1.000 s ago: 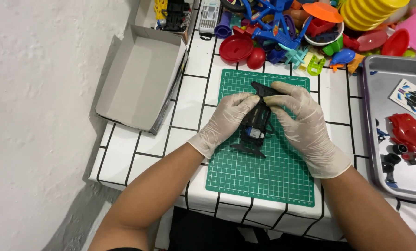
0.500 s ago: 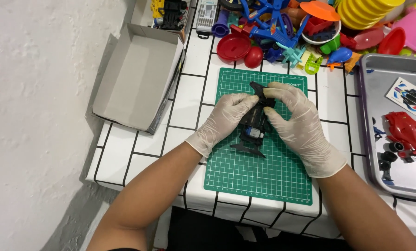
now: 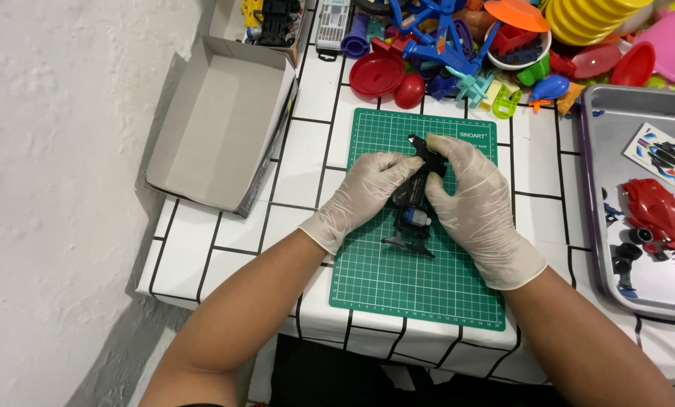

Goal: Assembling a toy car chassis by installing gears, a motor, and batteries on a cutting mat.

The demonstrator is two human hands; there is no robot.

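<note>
Centrally, a black toy car chassis (image 3: pixel 414 202) sits over the green cutting mat (image 3: pixel 420 279), which gives it a flat working base. Both gloved hands clamp it from opposite sides: the left hand (image 3: pixel 360 197) pinches its flank while the right hand (image 3: pixel 469 200) curls its fingers (image 3: pixel 441 154) over the upper end. Beyond the mat, the tiled tabletop (image 3: pixel 300 162) carries an empty cardboard box (image 3: pixel 217 124), a metal tray (image 3: pixel 616 128) holding a red car shell (image 3: pixel 654 215), and a heap of plastic toys (image 3: pixel 466 45) pushed back out of the way.

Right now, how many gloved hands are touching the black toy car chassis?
2: the left hand grips the black chassis from its left side, the right hand from its right, above the green cutting mat.
</note>
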